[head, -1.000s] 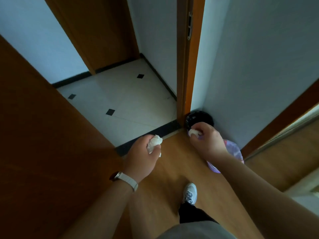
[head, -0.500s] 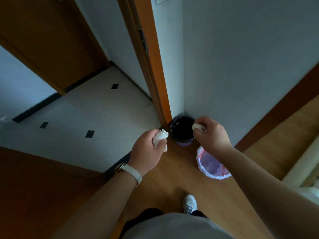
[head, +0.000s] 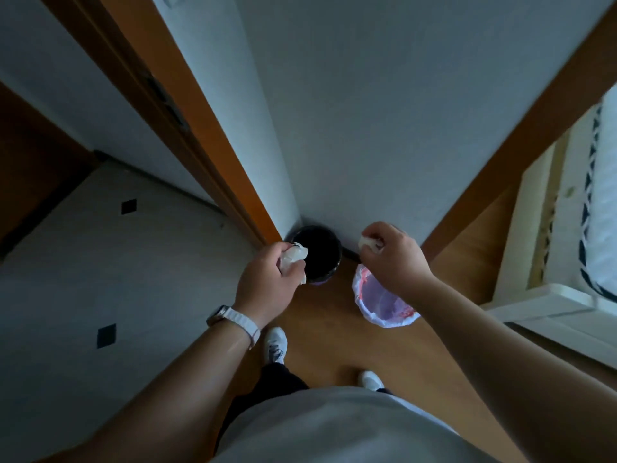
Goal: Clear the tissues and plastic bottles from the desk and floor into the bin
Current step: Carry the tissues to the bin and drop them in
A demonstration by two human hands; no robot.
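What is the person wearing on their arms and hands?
No gloves or sleeves show. At the wrist of the left hand sits a wristwatch with a white strap and a pale metallic case. The right hand wears nothing that I can see.

Can't see inside the black bin at mid-frame, it's just too dark, and the left hand covers its left rim. The left tissue and right tissue are mostly buried in fingers. The right hand blocks part of the white-lined bin. The bed is cut off at the right edge.
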